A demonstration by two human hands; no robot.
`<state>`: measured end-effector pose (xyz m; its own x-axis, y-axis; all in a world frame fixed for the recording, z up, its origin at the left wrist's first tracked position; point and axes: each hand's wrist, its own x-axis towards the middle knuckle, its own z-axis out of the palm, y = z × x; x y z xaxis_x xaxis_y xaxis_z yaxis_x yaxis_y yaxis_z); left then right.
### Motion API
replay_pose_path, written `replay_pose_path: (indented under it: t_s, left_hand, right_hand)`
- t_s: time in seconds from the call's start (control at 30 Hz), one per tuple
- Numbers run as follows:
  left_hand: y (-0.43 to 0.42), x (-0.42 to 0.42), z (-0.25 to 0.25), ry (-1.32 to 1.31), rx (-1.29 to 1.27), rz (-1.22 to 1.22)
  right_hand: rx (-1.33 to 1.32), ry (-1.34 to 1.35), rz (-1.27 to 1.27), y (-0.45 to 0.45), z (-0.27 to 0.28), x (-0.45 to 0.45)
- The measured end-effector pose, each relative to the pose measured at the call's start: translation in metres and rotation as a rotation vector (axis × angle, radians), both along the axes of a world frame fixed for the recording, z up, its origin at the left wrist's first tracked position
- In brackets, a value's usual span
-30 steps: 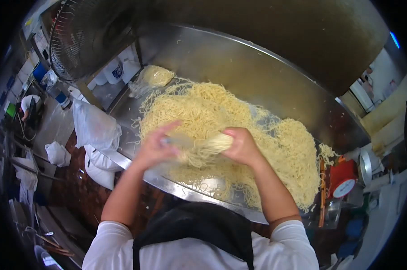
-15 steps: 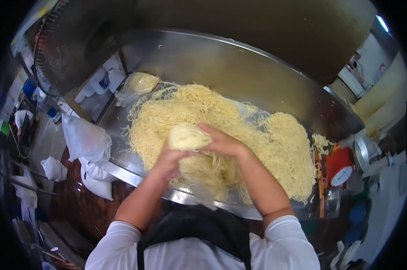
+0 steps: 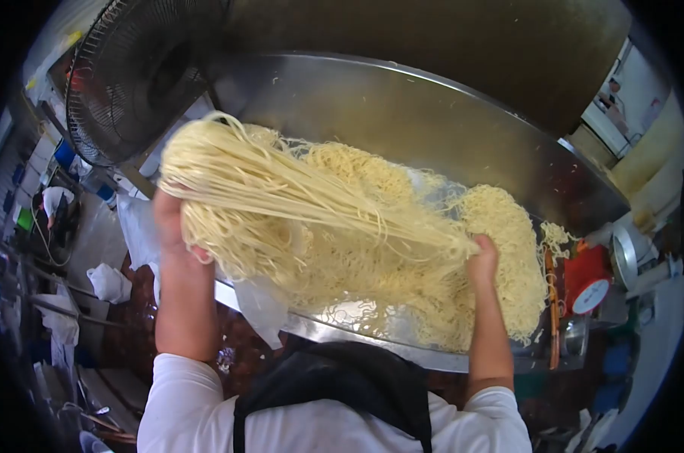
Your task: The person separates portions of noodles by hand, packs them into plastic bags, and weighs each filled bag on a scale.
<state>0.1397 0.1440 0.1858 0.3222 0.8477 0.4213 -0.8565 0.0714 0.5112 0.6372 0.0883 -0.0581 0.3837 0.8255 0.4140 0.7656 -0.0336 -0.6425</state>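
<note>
A long bundle of pale yellow noodles [image 3: 304, 189] stretches between my two hands above the metal table. My left hand [image 3: 177, 223] is wrapped under its thick left end, with the fingers partly hidden by strands. At the right, my right hand [image 3: 483, 259] grips the narrow end in a closed fist. Beneath and beyond the bundle lies a large heap of loose noodles [image 3: 504, 257] on the metal table [image 3: 319, 327]. A clear plastic bag [image 3: 262, 306] hangs at the table's near edge, below the bundle.
A large fan [image 3: 134, 83] stands at the upper left. To the right are a red scale [image 3: 586, 279], a metal bowl [image 3: 623, 257] and a wooden stick [image 3: 552, 309]. White bags [image 3: 109, 283] are at the left. Another person [image 3: 57, 204] is far left.
My hands have moved far apart, the left one up and leftward, the right one rightward. The noodles, bunched between them before, are now stretched out. The plastic bag shows farther left.
</note>
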Motion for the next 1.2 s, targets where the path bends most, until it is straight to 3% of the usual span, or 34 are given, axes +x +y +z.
replay_pose_path:
  t_s: [0.07, 0.13, 0.23, 0.3, 0.37, 0.43, 0.53, 0.6, 0.67, 0.8, 0.87, 0.93, 1.0, 1.07, 1.13, 1.2]
  left_hand:
    - [0.003, -0.009, 0.014, 0.02, 0.048, 0.049]
    - [0.011, -0.023, 0.021, 0.088, 0.054, 0.071]
    - [0.011, -0.023, 0.038, 0.147, 0.069, 0.095]
    - [0.018, -0.029, 0.046, 0.161, 0.098, 0.057]
    - [0.021, -0.029, 0.056, 0.16, 0.155, 0.062]
    - [0.026, -0.032, 0.062, 0.148, 0.16, 0.068]
    - [0.034, -0.036, 0.07, 0.162, 0.198, 0.03]
    - [0.037, -0.035, 0.077, 0.212, 0.226, 0.039]
    - [0.043, -0.034, 0.078, 0.193, 0.193, 0.024]
    - [0.047, -0.025, 0.077, 0.173, 0.205, 0.019]
    - [0.044, -0.018, 0.079, 0.163, 0.218, 0.004]
    - [0.04, -0.014, 0.081, 0.152, 0.22, 0.017]
    - [0.042, -0.021, 0.08, 0.117, 0.248, -0.021]
    - [0.045, -0.031, 0.072, 0.08, 0.255, -0.04]
    - [0.05, -0.043, 0.061, 0.052, 0.236, -0.064]
    - [0.032, -0.039, 0.06, 0.101, 0.201, 0.041]
  right_hand:
    - [0.005, 0.087, -0.152, -0.02, 0.012, 0.031]
    - [-0.143, -0.009, -0.235, -0.032, 0.005, 0.073]
    - [-0.15, -0.143, -0.312, -0.047, 0.01, 0.099]
    - [-0.127, 0.195, -0.26, -0.05, -0.012, 0.138]
    - [-0.423, 0.179, -0.134, -0.047, -0.003, 0.143]
    - [-1.027, -0.211, 0.071, -0.039, 0.051, 0.118]
    - [-0.952, 0.388, 0.393, -0.017, 0.062, 0.106]
    - [-0.745, 0.189, 0.455, 0.001, 0.127, 0.032]
    - [-0.629, 0.25, 0.618, 0.02, 0.184, -0.046]
    - [-0.133, 0.161, 0.973, 0.061, 0.237, -0.168]
    - [-0.058, 0.46, 1.08, 0.082, 0.242, -0.217]
    - [-0.27, 0.91, 1.248, 0.088, 0.229, -0.255]
    - [-0.387, 0.838, 1.434, 0.08, 0.193, -0.268]
    - [-0.392, 0.538, 1.461, 0.057, 0.157, -0.269]
    - [-0.467, 0.459, 1.237, 0.023, 0.123, -0.263]
    - [-0.442, 0.214, 0.921, 0.002, 0.104, -0.249]
